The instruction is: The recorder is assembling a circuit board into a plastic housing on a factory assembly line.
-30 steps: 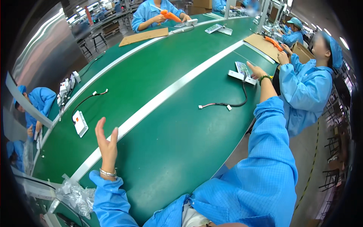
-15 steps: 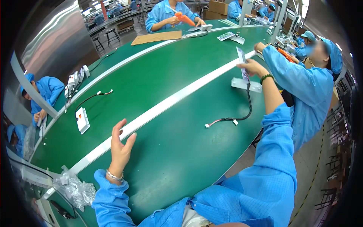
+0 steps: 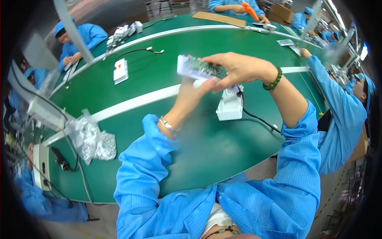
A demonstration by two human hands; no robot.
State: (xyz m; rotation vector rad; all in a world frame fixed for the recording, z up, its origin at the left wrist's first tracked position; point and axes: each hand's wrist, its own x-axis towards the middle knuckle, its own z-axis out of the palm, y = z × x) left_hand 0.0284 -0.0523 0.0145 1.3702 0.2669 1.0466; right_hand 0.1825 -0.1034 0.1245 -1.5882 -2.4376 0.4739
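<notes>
Raised over the table, a green circuit board [image 3: 207, 68] in a pale, thin tray or cover is gripped by my right hand [image 3: 242, 71], fingers along its top edge and thumb below. My left hand [image 3: 189, 95] is at the board's lower edge, slightly blurred. Its thumb lies near the right thumb, and its other fingers are hidden behind the board. Under my right hand an open white plastic housing [image 3: 229, 108] rests on the table. A black cable [image 3: 256, 117] runs beside it to the right, with a small white connector.
Across the white divider strip [image 3: 135, 99] lies another white box [image 3: 120, 71] with a cable. A clear plastic bag of small parts [image 3: 95, 139] sits at the left, near a black tool [image 3: 59, 159]. Co-workers sit around the table; one at right reaches toward white parts [image 3: 289, 44].
My right hand has brought the board leftward to the middle, its component side now showing. My left hand has risen from the table to meet it. The view has swung right-to-left.
</notes>
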